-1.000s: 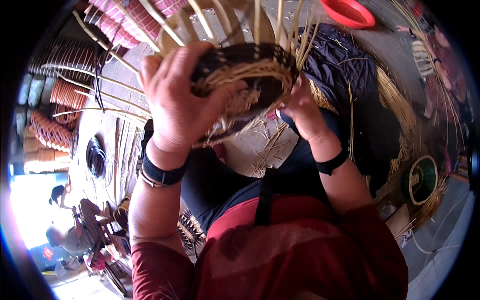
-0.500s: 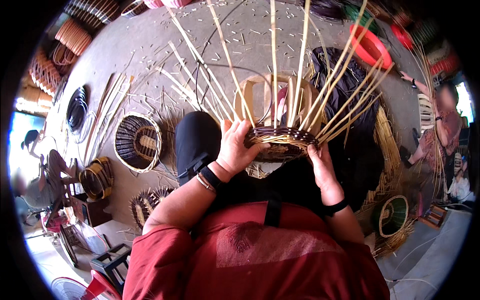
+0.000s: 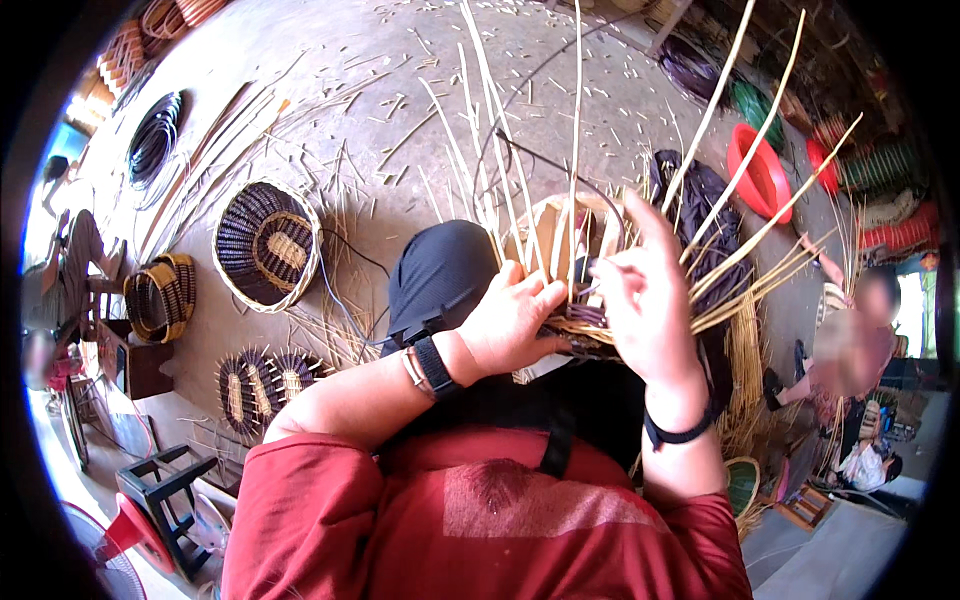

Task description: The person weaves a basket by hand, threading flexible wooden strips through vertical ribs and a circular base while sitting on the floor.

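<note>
My left hand (image 3: 515, 315) grips the low woven rim of the unfinished basket (image 3: 580, 328), its fingers curled around the near side among long upright pale stakes (image 3: 574, 140). My right hand (image 3: 635, 295) is over the basket's right part, index finger raised and the other fingers bent at the weave; what they pinch is too small to make out. A thin dark strand (image 3: 540, 150) arcs up from the basket. A pale wooden piece (image 3: 535, 215) sits behind it, partly hidden.
Finished dark baskets (image 3: 262, 245), oval woven bases (image 3: 262, 390) and a cane coil (image 3: 152, 138) lie left. A red tub (image 3: 760, 175), dark cloth (image 3: 715, 240) and straw (image 3: 745, 400) are right. A co-worker (image 3: 850, 340) sits at far right, another person (image 3: 70, 280) at far left.
The basket, earlier raised in both hands, sits lower with stakes upright. My right hand has moved up from gripping its right side to over the weave, index finger lifted. The view has shifted.
</note>
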Demonstrator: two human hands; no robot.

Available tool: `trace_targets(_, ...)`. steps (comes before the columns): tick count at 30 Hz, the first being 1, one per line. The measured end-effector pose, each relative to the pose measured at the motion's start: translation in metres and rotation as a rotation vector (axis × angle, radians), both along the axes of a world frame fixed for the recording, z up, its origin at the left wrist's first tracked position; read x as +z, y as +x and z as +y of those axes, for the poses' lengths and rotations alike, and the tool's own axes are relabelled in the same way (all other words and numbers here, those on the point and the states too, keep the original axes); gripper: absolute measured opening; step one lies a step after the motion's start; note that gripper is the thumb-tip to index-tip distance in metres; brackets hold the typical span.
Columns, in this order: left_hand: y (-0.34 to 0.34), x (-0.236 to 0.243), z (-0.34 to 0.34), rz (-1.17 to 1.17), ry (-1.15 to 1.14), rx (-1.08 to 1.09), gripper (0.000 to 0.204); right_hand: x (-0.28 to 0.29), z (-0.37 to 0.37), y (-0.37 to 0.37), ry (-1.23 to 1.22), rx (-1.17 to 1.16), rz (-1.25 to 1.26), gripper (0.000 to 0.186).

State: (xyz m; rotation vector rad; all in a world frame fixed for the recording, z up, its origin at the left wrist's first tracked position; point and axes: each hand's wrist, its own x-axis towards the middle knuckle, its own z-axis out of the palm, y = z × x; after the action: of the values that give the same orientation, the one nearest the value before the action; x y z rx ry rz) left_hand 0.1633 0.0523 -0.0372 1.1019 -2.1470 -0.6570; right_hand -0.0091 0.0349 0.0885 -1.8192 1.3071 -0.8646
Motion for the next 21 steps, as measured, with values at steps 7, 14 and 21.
trace_targets(7, 0.053, 0.006, -0.052, 0.326, 0.134, 0.250, 0.033, -0.028, -0.050, -0.015, -0.079, -0.086, 0.431, 0.036)
trace_targets(14, 0.071, -0.016, -0.165, 0.670, 0.620, 0.133, 0.081, -0.001, -0.021, -0.015, 0.237, -0.189, 0.124, 0.025)
trace_targets(21, 0.090, 0.183, -0.254, 1.101, 0.033, 0.230, 0.071, -0.012, -0.018, -0.016, 0.089, -0.073, -0.119, 0.026)
